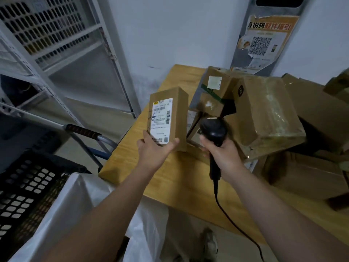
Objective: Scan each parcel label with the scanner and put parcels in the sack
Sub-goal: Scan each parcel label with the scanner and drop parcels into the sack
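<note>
Parcel: small brown cardboard box, held upright in the air above the left edge of the yellow wooden table.
Label: white printed shipping label on the face turned towards the camera, creased nowhere that can be seen.
Handling (judged): stiff-walled, probably light, since one hand carries it by its lower end. The card gives dry friction and no slip is expected. Best hold is low or on the bare sides, leaving the label uncovered.
Left hand: cups the box's base from below. Thumb and fingers curl up round the bottom corners, just short of the barcodes.
Right hand: fingers wrapped tight round the handle of the black corded handheld scanner.
Scanner position: just right of the box, not touching it. Whether its window faces the label cannot be told.
Sack: white plastic sack, below and left of the arms, beside the table's near corner.
Remaining stock: pile of taped cardboard boxes on the table's right.
Surroundings: black perforated plastic crate beside the sack, with grey metal shelving behind it.
</note>
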Action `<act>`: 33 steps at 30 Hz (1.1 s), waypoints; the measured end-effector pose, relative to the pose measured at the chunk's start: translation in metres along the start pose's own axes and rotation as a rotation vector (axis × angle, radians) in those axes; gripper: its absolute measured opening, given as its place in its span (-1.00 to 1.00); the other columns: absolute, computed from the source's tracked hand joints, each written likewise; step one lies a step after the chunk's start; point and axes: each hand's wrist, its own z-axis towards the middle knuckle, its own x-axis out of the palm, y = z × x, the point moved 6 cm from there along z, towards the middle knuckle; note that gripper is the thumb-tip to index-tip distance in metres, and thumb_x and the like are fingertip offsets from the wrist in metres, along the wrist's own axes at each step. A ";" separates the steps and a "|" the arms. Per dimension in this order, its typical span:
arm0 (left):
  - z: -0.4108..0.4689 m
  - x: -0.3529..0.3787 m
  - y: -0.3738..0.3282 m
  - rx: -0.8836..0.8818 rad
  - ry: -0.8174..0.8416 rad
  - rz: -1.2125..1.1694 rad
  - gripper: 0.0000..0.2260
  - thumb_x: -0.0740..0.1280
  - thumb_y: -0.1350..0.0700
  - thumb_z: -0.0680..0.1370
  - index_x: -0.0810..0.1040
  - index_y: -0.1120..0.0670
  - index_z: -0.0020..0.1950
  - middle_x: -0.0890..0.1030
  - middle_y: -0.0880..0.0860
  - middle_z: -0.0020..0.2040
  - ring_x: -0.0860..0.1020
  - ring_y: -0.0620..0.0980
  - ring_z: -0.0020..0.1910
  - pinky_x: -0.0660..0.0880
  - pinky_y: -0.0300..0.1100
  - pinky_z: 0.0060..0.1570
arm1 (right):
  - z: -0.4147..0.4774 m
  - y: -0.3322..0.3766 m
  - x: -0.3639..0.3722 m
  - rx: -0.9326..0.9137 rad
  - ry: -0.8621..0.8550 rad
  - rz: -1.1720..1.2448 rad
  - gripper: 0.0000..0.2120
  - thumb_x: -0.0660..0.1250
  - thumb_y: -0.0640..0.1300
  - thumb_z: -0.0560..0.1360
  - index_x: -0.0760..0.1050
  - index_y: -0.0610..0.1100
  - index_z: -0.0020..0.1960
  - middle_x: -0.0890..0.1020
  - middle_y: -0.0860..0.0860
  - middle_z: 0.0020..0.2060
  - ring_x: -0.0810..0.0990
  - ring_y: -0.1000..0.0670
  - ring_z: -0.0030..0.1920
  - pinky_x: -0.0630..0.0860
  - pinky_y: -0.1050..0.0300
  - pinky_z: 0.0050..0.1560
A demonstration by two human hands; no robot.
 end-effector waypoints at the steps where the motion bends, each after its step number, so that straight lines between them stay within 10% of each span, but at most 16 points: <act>1: -0.009 0.005 0.003 0.023 0.019 0.001 0.08 0.48 -0.28 0.33 -0.12 0.05 0.59 0.13 0.10 0.45 0.22 0.17 0.44 0.28 0.10 0.41 | -0.007 0.000 0.003 -0.020 -0.004 0.017 -0.86 0.46 -0.07 0.46 0.56 0.03 0.00 0.66 0.04 -0.07 0.62 0.00 0.03 0.56 0.00 0.14; 8: -0.059 0.035 0.006 0.326 0.175 -0.050 0.06 0.52 -0.30 0.17 0.13 0.05 0.52 0.26 0.01 0.35 0.19 -0.05 0.35 0.31 -0.11 0.34 | -0.043 0.001 0.010 -0.210 -0.096 0.012 -0.45 0.54 -0.22 0.37 0.46 -0.16 0.32 0.64 0.01 0.16 0.61 0.09 0.16 0.59 0.21 0.09; 18: -0.061 0.006 0.000 0.082 0.589 -0.447 -0.81 0.32 0.17 0.57 0.57 0.09 0.18 0.67 0.05 0.09 0.61 0.05 0.10 0.53 -0.07 0.14 | -0.077 -0.004 -0.029 -0.095 0.096 0.015 -0.64 0.49 -0.21 0.42 0.58 -0.03 0.19 0.70 0.04 0.07 0.65 0.03 0.13 0.54 0.01 0.19; 23: -0.055 0.001 -0.002 0.142 0.479 -0.415 -0.81 0.42 0.18 0.51 0.58 0.04 0.11 0.68 -0.01 0.05 0.64 -0.03 0.06 0.57 -0.23 -0.05 | -0.081 -0.002 -0.045 -0.117 -0.116 -0.085 -0.57 0.50 -0.08 0.42 0.51 -0.02 0.27 0.65 0.14 0.02 0.58 0.12 0.09 0.47 0.15 0.15; 28: -0.040 0.006 0.001 0.180 0.348 -0.355 -0.70 0.47 0.19 0.47 0.56 0.12 0.19 0.64 0.00 0.06 0.61 -0.15 -0.03 0.54 -0.38 -0.21 | -0.095 0.004 -0.032 -0.133 -0.068 -0.245 -0.90 0.45 -0.18 0.45 0.57 -0.08 -0.07 0.61 0.16 -0.46 0.59 0.18 -0.35 0.50 0.28 -0.28; 33: -0.032 0.022 0.013 0.141 0.321 -0.364 -0.59 0.50 0.20 0.45 0.51 0.18 0.26 0.62 0.02 0.07 0.60 -0.11 0.01 0.53 -0.40 -0.28 | -0.100 -0.001 -0.008 -0.137 -0.099 -0.365 -0.86 0.44 -0.04 0.47 0.54 -0.06 -0.20 0.59 0.07 -0.51 0.65 -0.01 -0.46 0.60 0.08 -0.33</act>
